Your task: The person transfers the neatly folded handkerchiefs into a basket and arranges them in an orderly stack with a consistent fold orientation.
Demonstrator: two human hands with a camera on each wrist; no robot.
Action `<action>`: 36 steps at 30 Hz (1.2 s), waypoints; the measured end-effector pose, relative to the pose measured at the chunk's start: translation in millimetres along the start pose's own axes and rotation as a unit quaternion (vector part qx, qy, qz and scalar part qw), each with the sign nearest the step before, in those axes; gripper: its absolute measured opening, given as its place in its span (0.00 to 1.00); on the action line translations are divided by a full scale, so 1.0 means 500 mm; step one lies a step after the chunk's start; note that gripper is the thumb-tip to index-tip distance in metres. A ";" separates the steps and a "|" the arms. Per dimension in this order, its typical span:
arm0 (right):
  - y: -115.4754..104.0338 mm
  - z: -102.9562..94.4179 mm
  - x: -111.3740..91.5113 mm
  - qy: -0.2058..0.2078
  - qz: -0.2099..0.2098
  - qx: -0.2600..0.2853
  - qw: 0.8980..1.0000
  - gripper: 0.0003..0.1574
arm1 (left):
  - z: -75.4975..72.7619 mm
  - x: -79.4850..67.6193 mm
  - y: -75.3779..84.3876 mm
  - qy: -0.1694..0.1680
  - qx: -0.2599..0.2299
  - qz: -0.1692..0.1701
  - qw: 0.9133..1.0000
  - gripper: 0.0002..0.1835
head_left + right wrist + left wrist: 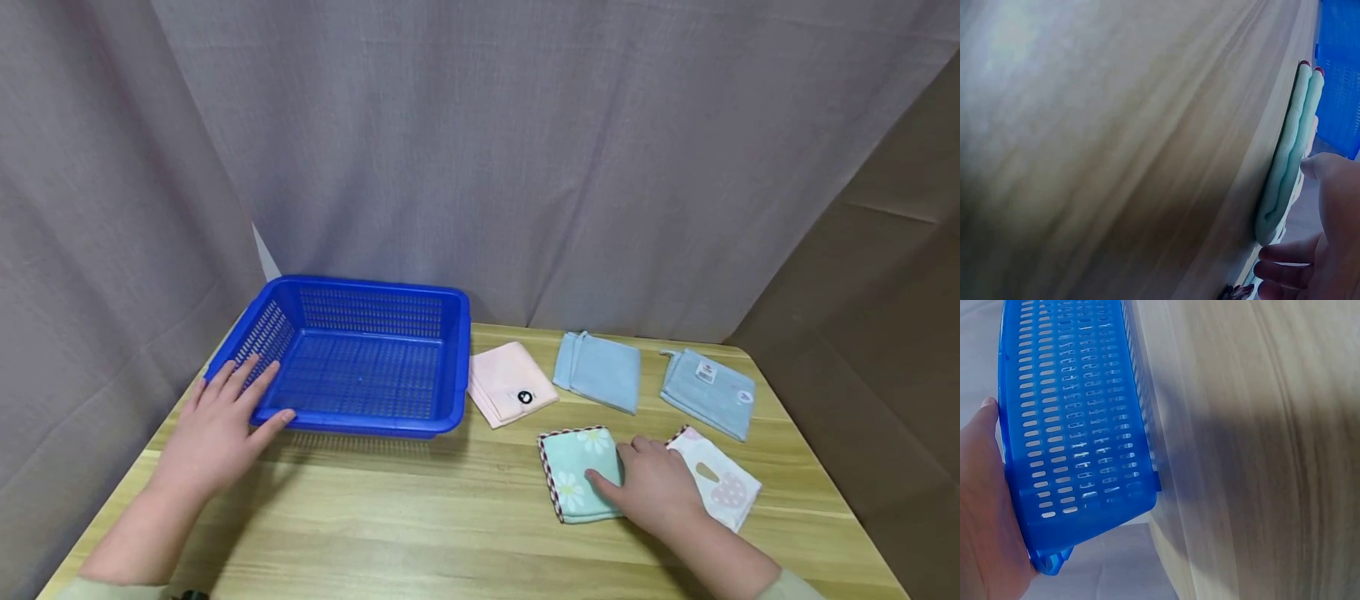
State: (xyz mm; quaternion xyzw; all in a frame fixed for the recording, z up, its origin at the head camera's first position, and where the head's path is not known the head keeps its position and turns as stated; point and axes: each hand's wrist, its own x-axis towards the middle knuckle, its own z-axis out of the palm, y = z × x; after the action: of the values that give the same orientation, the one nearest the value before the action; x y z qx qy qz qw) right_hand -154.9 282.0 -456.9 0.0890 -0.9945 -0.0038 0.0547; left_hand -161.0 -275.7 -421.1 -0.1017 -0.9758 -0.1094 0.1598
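Note:
My left hand (217, 429) rests with spread, fairly straight fingers on the front left corner of a blue plastic basket (360, 422). The left wrist view shows that hand against the slotted basket wall (1072, 419). Over at the right, my right hand (656, 483) is at the right edge of a folded mint-green towel (581, 467) with white daisies and a checked border. Its thumb lies at the towel's top. In the right wrist view, the fingers (1288, 250) are apart from one another beside the folded edge (1291, 150), not closed round it.
A folded pink towel (510, 383) lies right of the basket. Two folded blue towels, one plain (603, 371) and one with a label (708, 392), lie farther right. A white patterned towel (720, 479) is just beyond my right hand. Grey curtain (525, 167) backs the wooden table (390, 517).

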 end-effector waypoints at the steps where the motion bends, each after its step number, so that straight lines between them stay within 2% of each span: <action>1: -0.001 0.001 0.000 -0.003 -0.001 -0.002 1.000 0.47 | -0.001 0.000 0.000 -0.002 0.002 0.000 1.000 0.39; 10: -0.005 0.004 0.000 -0.005 0.002 -0.012 1.000 0.47 | -0.005 0.006 -0.001 -0.009 0.007 -0.004 1.000 0.38; 29: -0.006 -0.013 0.017 -0.054 0.032 0.021 0.998 0.47 | -0.003 0.008 -0.001 -0.008 0.009 -0.007 1.000 0.39; 36: -0.007 -0.022 0.028 -0.089 0.047 0.043 0.994 0.52 | -0.003 0.009 -0.002 -0.012 0.003 -0.012 1.000 0.41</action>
State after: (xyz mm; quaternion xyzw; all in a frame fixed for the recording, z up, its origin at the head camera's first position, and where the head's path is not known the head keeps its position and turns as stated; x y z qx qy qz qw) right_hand -166.7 276.1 -444.8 0.0439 -0.9978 0.0338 -0.0375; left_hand -164.9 -276.6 -418.4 -0.0908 -0.9791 -0.1069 0.1475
